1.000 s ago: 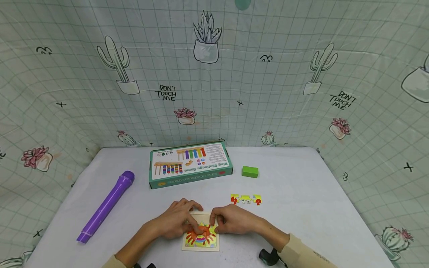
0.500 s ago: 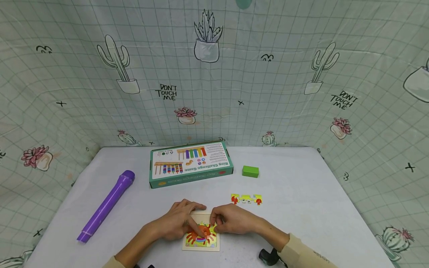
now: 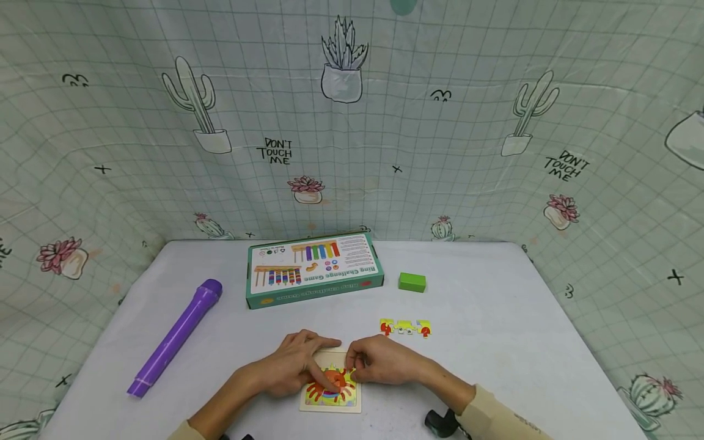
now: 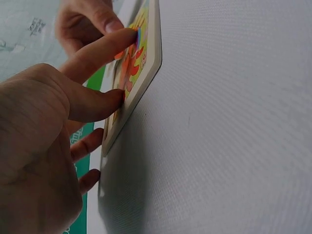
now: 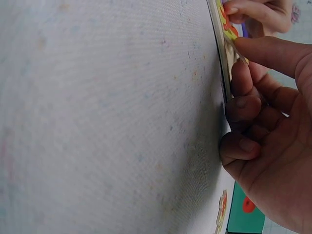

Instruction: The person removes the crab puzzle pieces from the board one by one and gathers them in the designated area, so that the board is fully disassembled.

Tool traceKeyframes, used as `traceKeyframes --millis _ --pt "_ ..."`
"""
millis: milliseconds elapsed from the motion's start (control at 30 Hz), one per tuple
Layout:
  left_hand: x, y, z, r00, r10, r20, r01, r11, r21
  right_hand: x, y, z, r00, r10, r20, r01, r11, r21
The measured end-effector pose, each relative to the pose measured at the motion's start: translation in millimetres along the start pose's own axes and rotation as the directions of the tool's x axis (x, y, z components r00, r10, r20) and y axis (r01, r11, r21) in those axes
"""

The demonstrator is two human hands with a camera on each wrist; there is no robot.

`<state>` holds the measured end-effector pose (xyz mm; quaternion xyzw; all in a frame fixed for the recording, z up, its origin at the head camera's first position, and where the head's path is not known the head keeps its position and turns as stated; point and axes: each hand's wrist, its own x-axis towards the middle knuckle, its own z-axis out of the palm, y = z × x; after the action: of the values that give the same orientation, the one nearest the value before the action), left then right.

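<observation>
A small wooden jigsaw puzzle tray (image 3: 304, 408) with a red crab picture (image 3: 337, 384) lies near the table's front. My left hand (image 3: 287, 365) rests on it from the left; its extended index finger and thumb press the picture, as the left wrist view shows, while other fingers touch the frame's edge. On the right side, my right hand (image 3: 386, 359) pinches a thin yellow puzzle piece (image 5: 242, 53) between thumb and index finger at the picture's upper right corner. Its remaining fingers are curled in by the frame. Part of the tray is hidden under the hands.
Several loose yellow-and-red puzzle pieces (image 3: 404, 327) lie in a row behind my right hand. Farther back are a green block (image 3: 412, 282) and a green-and-white game box (image 3: 315, 269). A purple tube (image 3: 175, 339) lies at the left. A black object (image 3: 440, 423) sits by the right sleeve.
My left hand's index finger has shifted slightly to the right and down across the crab picture. The right hand keeps its pinch at nearly the same spot.
</observation>
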<state>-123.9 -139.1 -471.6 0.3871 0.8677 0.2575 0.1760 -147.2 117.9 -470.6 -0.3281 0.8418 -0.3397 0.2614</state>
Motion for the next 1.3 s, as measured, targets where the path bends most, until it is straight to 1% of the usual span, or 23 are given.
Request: traceKeyframes --millis 167,267,500,633,900,1300 --pt "-0.1 1.5 1.1 0.999 0.032 -0.007 -0.032 0.999 0.008 -0.3 0.6 1.5 1.0 -0.012 -0.014 0.012 1.0 -0.005" --pt "0.2 2.4 2.2 0.999 0.046 0.001 -0.046 0.999 0.022 -0.7 0.6 2.2 1.0 -0.018 -0.019 0.018 1.0 -0.004" --pt "-0.7 2.3 3.7 1.0 0.025 0.017 -0.026 0.999 0.033 -1.5 0.1 2.3 0.999 -0.026 -0.027 0.026 1.0 -0.007" --pt "-1.2 2.7 3.1 0.999 0.023 0.022 -0.024 0.999 0.045 -1.7 -0.3 2.4 0.999 -0.03 -0.023 0.031 0.999 0.026" --pt "-1.7 3.3 1.9 0.999 0.028 0.018 -0.029 0.998 0.058 -2.6 2.1 0.6 1.0 -0.021 0.01 0.02 0.991 0.129" --pt "-1.4 1.0 2.9 0.999 0.035 0.022 -0.037 0.998 0.055 -2.6 4.7 0.8 0.999 -0.031 0.02 0.027 0.986 0.166"
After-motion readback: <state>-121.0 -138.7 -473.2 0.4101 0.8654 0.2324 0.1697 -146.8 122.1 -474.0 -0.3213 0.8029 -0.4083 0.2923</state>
